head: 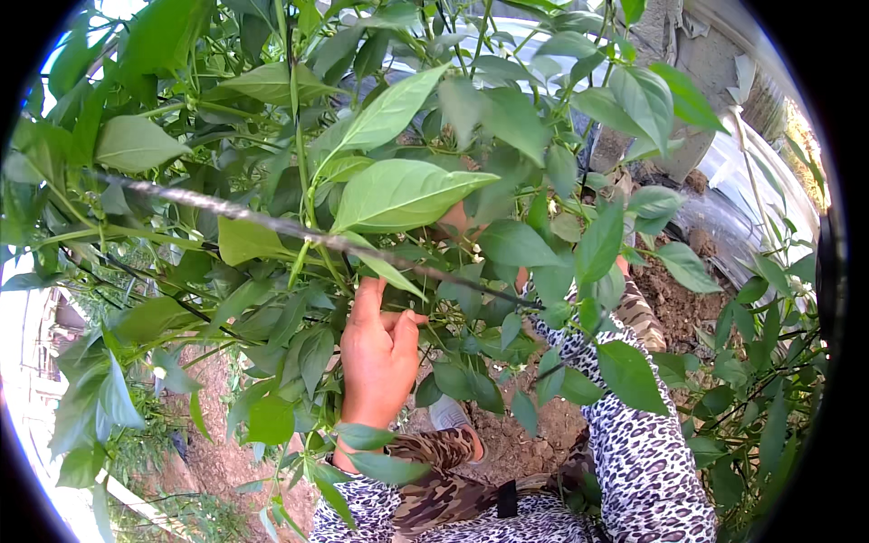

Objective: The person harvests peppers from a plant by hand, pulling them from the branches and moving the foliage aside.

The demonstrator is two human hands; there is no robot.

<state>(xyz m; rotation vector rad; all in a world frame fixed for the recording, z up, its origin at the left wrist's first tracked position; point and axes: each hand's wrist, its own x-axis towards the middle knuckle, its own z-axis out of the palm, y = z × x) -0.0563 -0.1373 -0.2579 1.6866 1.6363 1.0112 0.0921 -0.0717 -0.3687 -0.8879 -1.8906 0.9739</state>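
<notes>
My left hand (pixel 377 353) reaches up into a leafy pepper plant (pixel 407 197) with small white flowers. Its index finger points up under a leaf, and the thumb lies beside another finger among thin stems. Leaves cover some fingertips, so whether it grips a stem is unclear. My right arm, in a leopard-print sleeve (pixel 645 434), extends into the same foliage from the right. Only patches of skin of my right hand (pixel 459 220) show between the leaves, and its fingers are hidden. Above my left hand, a taut dark twine (pixel 271 220) slants across the plant.
More pepper foliage (pixel 740 407) crowds the right side. Clear plastic sheeting (pixel 760 183) and a grey post (pixel 686 88) stand at upper right. Below are brown soil (pixel 224 421), a grey shoe (pixel 448 413) and camouflage trousers (pixel 441 499). A pale pole (pixel 146 509) lies at lower left.
</notes>
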